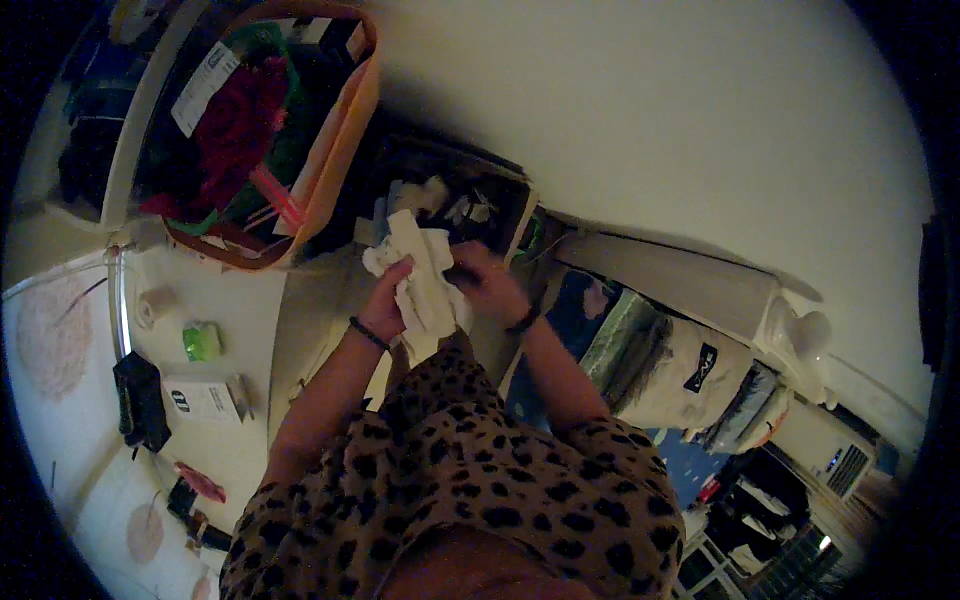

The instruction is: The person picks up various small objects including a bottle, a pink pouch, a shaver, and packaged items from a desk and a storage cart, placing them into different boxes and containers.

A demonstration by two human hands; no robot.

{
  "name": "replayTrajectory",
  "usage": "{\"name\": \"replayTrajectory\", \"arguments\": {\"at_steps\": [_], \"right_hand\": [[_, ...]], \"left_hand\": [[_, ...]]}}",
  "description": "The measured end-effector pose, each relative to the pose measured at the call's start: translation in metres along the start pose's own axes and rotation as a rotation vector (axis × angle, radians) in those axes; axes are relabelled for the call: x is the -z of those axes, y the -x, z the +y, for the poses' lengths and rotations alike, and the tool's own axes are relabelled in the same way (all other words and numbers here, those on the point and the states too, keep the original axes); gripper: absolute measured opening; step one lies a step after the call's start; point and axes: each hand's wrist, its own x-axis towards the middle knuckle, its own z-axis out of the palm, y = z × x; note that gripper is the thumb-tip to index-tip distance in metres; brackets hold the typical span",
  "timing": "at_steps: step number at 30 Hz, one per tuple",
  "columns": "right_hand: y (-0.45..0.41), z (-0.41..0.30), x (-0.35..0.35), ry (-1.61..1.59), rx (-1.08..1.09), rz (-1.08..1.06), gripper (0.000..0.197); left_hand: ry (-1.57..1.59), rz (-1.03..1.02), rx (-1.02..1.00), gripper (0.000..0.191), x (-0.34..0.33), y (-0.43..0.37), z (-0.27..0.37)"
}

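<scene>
My left hand (388, 300) grips a crumpled white cloth (421, 277), its thumb lying over the fabric. At the cloth's right edge is my right hand (491, 281), blurred; whether its fingers hold the fabric cannot be made out. A dark band circles each wrist. The cloth hangs in front of my body, and its upper end overlaps an open dark box (517, 174) that has pale crumpled items inside.
An orange-rimmed container (352, 124) with red and green fabric stands upper left. On the white surface (259, 315) at left lie a green packet (202, 341), a paper roll (156, 306) and a black pouch (142, 401). Folded textiles (675, 367) are at right, beside a wall.
</scene>
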Motion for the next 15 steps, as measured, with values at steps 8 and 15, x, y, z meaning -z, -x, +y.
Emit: {"name": "replayTrajectory", "arguments": {"at_steps": [8,15], "right_hand": [[0.023,0.016,-0.040,-0.377,-0.369,0.160,0.024],[0.018,0.112,-0.048,-0.191,-0.284,0.479,0.015]], "left_hand": [[-0.123,0.219,-0.144,0.040,0.069,0.015,-0.001],[-0.050,0.229,-0.162,0.039,0.073,0.015,0.004]]}}
